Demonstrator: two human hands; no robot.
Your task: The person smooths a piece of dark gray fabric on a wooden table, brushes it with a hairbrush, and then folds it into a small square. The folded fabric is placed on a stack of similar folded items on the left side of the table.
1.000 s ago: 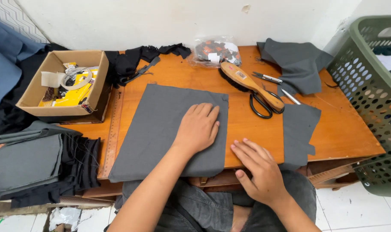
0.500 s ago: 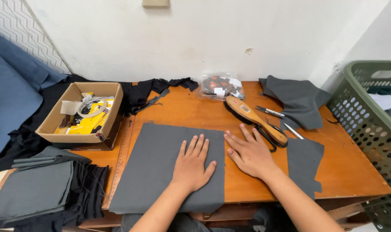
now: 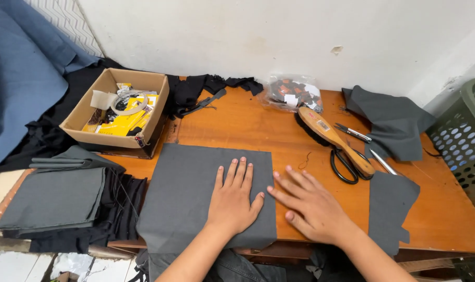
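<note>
Left hand: the left hand (image 3: 232, 201) lies flat, fingers spread, palm down on the grey fabric panel (image 3: 195, 196), gripping nothing.
Right hand: the right hand (image 3: 310, 206) rests open on the wooden table (image 3: 248, 125), fingertips touching the panel's right edge, holding nothing.
Fabric panel: spread flat at the table's front edge.
Nearby: a wooden-backed brush (image 3: 329, 138) over black scissors (image 3: 347, 167), a smaller grey piece (image 3: 391, 206), a cardboard box (image 3: 114, 112), folded grey cloth (image 3: 54, 198).
</note>
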